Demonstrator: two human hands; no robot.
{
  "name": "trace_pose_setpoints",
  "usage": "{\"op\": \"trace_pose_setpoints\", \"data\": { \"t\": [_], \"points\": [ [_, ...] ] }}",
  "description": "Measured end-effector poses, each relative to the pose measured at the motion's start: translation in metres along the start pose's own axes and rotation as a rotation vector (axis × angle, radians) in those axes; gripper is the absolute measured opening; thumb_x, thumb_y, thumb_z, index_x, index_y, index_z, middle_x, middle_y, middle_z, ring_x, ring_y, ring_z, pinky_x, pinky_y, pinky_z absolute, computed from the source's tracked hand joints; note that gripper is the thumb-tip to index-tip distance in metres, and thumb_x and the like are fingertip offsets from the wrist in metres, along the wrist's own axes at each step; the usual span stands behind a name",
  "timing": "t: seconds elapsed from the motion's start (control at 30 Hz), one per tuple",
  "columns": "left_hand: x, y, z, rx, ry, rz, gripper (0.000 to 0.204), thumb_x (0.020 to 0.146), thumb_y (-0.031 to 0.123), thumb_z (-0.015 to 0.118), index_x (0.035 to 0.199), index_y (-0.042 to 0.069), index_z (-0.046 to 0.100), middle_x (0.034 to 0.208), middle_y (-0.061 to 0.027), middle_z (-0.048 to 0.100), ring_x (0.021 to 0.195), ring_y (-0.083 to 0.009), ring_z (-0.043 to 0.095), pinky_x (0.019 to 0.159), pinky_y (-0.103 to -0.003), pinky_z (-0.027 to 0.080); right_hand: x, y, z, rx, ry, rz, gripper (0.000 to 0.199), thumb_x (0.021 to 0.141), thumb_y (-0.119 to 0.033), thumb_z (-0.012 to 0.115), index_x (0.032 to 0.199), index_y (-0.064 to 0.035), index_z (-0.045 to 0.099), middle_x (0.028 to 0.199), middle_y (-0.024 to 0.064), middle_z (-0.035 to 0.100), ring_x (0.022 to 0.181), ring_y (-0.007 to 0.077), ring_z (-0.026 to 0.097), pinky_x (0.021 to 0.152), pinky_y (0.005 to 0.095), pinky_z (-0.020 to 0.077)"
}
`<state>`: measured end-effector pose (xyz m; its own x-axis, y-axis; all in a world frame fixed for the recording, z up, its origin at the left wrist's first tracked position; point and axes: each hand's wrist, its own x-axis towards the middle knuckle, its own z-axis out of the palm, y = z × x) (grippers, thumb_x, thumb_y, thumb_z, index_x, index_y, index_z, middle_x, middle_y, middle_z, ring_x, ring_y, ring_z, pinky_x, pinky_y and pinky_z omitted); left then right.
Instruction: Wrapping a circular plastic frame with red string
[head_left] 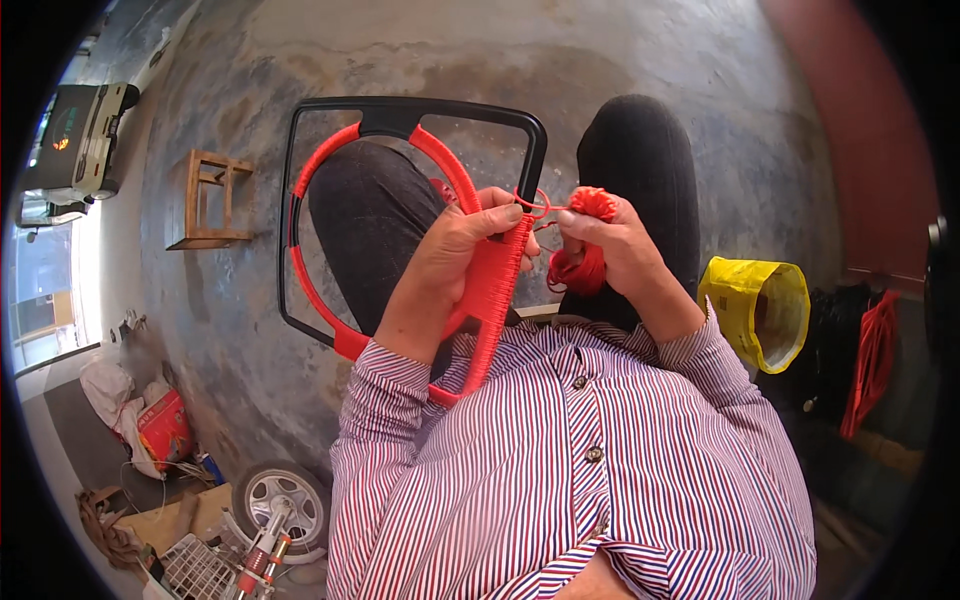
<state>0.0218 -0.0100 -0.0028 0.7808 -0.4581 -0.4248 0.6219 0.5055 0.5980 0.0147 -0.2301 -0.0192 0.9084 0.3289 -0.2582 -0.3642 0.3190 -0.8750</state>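
A black frame (440, 104) with rounded corners and an inner ring rests across my lap, over the left knee. Red cord is wound closely round most of the ring and along the frame's right side, where the red winding (497, 320) runs down toward my shirt. My left hand (450, 245) grips that side, thumb pressed near the top of the winding. To the right, my right hand (625, 245) is closed round a hank of red cord (580, 272), which shows above and below the fingers. A strand loops from it round the bare black bar. Some fingertips are hidden.
A yellow bag (735, 310) stands open by my right side, with red strands (868, 365) hanging beyond it. On the left are a small wooden stool (210, 200), a red and white sack (165, 425), a wheel (280, 510) and a parked vehicle (80, 140).
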Motion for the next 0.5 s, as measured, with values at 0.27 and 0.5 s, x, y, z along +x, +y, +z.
{"op": "trace_pose_setpoints", "data": {
  "t": [0.27, 0.5],
  "points": [
    [-0.002, 0.002, -0.005, 0.019, -0.002, 0.040, 0.018, 0.095, 0.017, 0.068, 0.108, 0.005, 0.062, 0.084, -0.0213, 0.071, 0.065, -0.0246, 0.071, 0.059, -0.032, 0.061, -0.018, -0.001, -0.010, -0.026, -0.038, 0.016, 0.024, 0.092, -0.015, 0.070, 0.073, -0.0049, 0.059, 0.061, 0.0013, 0.057, 0.056, 0.0100, 0.053, 0.056, 0.0267, 0.0420],
    [-0.007, 0.006, 0.002, -0.070, 0.010, 0.014, 0.043, 0.098, 0.037, 0.065, 0.119, -0.001, 0.063, 0.082, -0.0211, 0.071, 0.063, -0.0232, 0.070, 0.057, -0.032, 0.059, -0.034, 0.002, -0.006, -0.117, -0.096, 0.045, 0.019, 0.087, -0.008, 0.072, 0.072, -0.0051, 0.060, 0.060, 0.0004, 0.056, 0.055, 0.0097, 0.052, 0.056, 0.0263, 0.0416]
  ]
}}
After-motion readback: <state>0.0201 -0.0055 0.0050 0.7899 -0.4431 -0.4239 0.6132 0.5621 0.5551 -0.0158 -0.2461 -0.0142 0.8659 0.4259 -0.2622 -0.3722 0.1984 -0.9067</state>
